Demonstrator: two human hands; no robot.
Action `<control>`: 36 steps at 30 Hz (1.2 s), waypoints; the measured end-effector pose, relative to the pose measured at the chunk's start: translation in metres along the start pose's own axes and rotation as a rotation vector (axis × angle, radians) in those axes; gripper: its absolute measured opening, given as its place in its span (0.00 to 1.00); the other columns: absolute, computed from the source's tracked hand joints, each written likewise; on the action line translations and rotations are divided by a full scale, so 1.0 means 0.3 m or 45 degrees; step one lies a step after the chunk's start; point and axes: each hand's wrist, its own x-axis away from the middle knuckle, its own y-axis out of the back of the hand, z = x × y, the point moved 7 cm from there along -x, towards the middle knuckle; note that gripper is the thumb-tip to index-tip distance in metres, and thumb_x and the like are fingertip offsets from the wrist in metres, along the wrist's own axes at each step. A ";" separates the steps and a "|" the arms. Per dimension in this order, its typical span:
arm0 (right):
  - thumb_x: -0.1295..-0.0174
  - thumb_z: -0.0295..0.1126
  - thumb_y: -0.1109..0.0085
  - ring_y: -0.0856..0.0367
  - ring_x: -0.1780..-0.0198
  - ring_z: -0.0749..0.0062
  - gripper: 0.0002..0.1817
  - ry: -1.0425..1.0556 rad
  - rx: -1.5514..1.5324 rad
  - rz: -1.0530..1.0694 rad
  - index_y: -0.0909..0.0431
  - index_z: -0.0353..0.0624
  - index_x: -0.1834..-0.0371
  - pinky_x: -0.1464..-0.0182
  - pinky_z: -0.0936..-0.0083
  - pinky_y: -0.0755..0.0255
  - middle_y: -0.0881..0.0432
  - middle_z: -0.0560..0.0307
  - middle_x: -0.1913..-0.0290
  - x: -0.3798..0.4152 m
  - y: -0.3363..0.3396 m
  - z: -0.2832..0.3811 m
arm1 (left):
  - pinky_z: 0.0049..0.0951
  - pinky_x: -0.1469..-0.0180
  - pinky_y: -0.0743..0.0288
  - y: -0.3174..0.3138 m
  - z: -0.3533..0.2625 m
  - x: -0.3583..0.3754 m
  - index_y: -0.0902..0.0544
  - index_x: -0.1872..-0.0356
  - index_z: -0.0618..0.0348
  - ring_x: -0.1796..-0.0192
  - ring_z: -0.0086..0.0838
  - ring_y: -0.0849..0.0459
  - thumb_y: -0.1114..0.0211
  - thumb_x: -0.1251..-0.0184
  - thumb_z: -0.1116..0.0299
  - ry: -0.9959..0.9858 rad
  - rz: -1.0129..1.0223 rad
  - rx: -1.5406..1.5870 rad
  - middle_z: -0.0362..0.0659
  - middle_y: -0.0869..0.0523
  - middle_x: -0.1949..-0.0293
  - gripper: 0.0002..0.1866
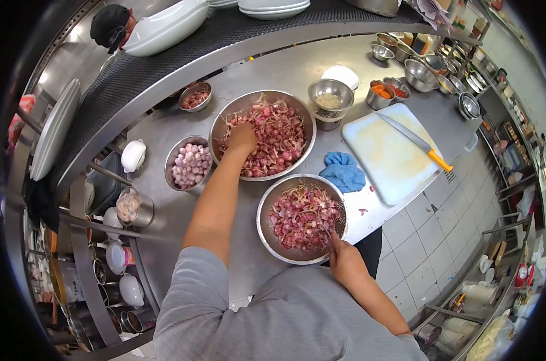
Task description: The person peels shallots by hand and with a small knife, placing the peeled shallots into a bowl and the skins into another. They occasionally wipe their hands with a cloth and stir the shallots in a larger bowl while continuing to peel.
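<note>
My left hand (243,139) reaches into a large steel bowl (312,133) heaped with unpeeled red shallots (277,129) with stringy roots. Its fingertips are hidden among the shallots. My right hand (347,260) is closed on a small knife (328,233) at the right rim of a steel colander (263,236). Inside the colander lie shallot skins and root trimmings (300,219). Left of the large bowl, a smaller steel bowl (172,157) is filled with peeled pale-pink shallots (191,165).
At right, a white cutting board (381,159) bears a yellow-handled knife (414,137). A blue cloth (343,172) lies beside it. Behind stand a bowl of pale chopped pieces (331,96) and a container of orange food (381,91). A metal shelf (225,51) with white plates overhangs the counter.
</note>
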 end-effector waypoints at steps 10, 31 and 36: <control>0.29 0.34 0.47 0.14 0.62 0.40 0.25 -0.078 0.143 0.067 0.30 0.44 0.29 0.58 0.51 0.20 0.15 0.34 0.64 -0.019 0.015 0.034 | 0.43 0.41 0.22 0.018 -0.192 0.026 0.14 0.48 0.55 0.43 0.50 0.16 0.39 0.36 0.72 -0.244 -0.145 0.445 0.58 0.13 0.50 0.16; 0.32 0.50 0.43 0.12 0.63 0.47 0.31 -0.277 0.425 0.217 0.31 0.46 0.29 0.62 0.53 0.19 0.13 0.42 0.67 -0.032 0.028 -0.012 | 0.38 0.46 0.22 -0.218 -0.020 -0.036 0.16 0.47 0.50 0.52 0.41 0.13 0.25 0.43 0.61 0.048 0.068 0.625 0.48 0.11 0.55 0.22; 0.31 0.52 0.44 0.12 0.64 0.48 0.35 -0.235 0.420 0.199 0.35 0.46 0.25 0.63 0.54 0.19 0.13 0.42 0.67 -0.031 0.035 0.009 | 0.37 0.47 0.21 -0.179 -0.037 0.012 0.17 0.47 0.52 0.51 0.41 0.13 0.24 0.45 0.64 0.085 0.054 0.702 0.47 0.12 0.54 0.23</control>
